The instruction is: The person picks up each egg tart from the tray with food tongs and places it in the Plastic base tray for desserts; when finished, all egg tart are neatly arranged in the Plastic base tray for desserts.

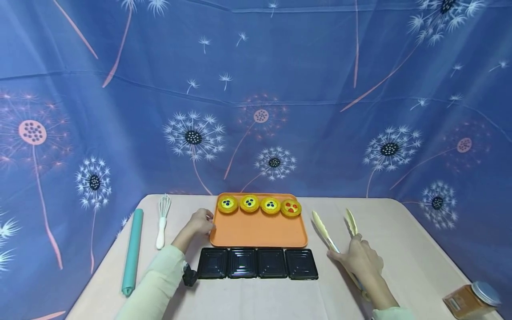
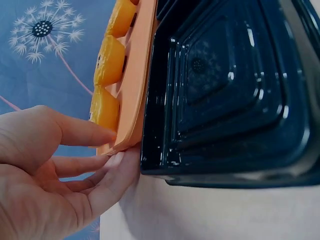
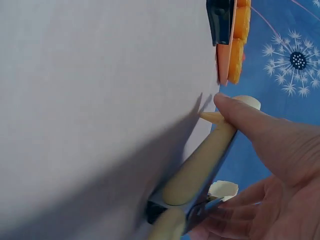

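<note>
My left hand (image 1: 202, 221) pinches the left edge of an orange tray (image 1: 256, 231); in the left wrist view the thumb lies over the rim and the fingertips are at its underside. Several egg tarts (image 1: 250, 203) stand in a row along the tray's far side, most topped with dark blue dots and the rightmost egg tart (image 1: 290, 208) with red pieces. On the right, my right hand (image 1: 358, 258) holds a pair of tongs (image 1: 326, 231) whose arms are spread, pale tips pointing away from me and nothing between them.
Several square black plastic trays (image 1: 213, 263) form a row just in front of the orange tray. Left of my left hand lie a whisk (image 1: 162, 226) and a rolled teal mat (image 1: 133, 253). A jar with a silver lid (image 1: 470, 300) is at the near right corner.
</note>
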Demonstrator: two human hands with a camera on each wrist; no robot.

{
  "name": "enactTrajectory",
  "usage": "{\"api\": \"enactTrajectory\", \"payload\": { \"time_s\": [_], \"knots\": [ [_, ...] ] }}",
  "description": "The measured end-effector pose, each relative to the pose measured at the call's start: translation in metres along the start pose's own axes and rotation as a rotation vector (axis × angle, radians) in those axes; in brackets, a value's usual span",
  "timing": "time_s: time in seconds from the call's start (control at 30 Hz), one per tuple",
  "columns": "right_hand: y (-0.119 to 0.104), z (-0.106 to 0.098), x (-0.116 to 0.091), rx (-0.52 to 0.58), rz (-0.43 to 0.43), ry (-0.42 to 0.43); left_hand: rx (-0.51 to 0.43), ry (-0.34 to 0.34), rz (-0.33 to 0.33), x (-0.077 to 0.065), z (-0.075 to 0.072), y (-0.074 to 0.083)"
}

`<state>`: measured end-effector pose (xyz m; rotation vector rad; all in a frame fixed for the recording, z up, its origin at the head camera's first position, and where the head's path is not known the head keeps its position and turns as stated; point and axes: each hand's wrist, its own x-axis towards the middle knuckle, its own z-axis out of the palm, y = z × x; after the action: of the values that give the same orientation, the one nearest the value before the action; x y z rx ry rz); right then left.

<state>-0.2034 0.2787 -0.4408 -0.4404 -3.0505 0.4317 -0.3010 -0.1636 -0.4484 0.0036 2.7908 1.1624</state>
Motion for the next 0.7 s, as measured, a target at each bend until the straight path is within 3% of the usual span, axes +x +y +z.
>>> {"api": "enactTrajectory", "payload": {
  "time_s": [0.17, 0.33, 0.53, 0.7],
  "knots": [
    [0.003, 0.004, -0.001, 0.033, 0.008, 0.023, 0.056, 0.003, -0.006, 0.001, 0.001, 0.001],
    [0.008, 0.003, 0.002, 0.107, -0.024, 0.109, 0.022, -0.023, -0.035, 0.002, 0.003, 0.003],
    [0.01, -0.017, 0.011, 0.146, -0.116, 0.169, 0.027, -0.027, -0.045, 0.002, 0.003, 0.003],
    [0.007, -0.04, 0.02, 0.143, -0.168, 0.157, 0.041, -0.022, -0.034, 0.002, 0.003, 0.002]
  ]
}}
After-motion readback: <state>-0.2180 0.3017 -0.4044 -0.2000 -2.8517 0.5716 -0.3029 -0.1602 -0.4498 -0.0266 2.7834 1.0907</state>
